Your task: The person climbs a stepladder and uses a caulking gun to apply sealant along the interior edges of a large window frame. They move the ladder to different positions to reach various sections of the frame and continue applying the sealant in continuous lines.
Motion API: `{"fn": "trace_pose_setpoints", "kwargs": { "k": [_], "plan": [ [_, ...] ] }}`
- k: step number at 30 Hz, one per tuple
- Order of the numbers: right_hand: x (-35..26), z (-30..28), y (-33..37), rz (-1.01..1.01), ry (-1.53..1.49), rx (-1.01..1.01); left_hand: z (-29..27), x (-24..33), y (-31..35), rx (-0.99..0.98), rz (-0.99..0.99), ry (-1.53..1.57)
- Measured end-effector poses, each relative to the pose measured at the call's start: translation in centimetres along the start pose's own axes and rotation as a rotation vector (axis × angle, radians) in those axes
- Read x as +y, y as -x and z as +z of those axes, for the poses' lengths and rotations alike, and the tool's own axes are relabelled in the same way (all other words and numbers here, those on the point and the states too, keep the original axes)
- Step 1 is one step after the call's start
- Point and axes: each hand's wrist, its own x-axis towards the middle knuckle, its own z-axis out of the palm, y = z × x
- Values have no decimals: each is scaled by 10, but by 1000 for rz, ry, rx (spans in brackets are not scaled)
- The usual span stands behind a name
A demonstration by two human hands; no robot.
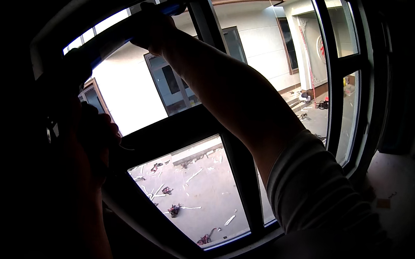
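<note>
Blue-tipped and otherwise dark, a long tool (126, 32) runs slantwise across the upper left of the window frame (207, 129), its far end near the top centre upright. The right hand (150, 27) is closed around the tool near that far end, arm stretched up from the lower right, while the left hand (93, 137) grips its near, lower end at left, fingers curled though deep in shadow. Beyond the glass lies a debris-strewn courtyard (196, 189) and a white building (258, 33).

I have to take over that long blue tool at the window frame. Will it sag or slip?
The blue tool looks stiff: it runs straight between left hand and right hand. Probably awkward one-handed, given both hands hold it. Slipperiness can't be judged; it's backlit.
</note>
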Motion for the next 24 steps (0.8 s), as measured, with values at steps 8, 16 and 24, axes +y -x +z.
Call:
{"fn": "trace_pose_setpoints", "kwargs": {
  "k": [8,16,24],
  "plan": [
    [43,-18,60,134,-80,89,-12,-21,62,24,-276,150],
    [98,-48,113,238,-184,45,-29,-46,123,56,-351,4],
    [114,-75,176,267,-123,246,-39,-85,160,-30,-470,51]
  ]
}}
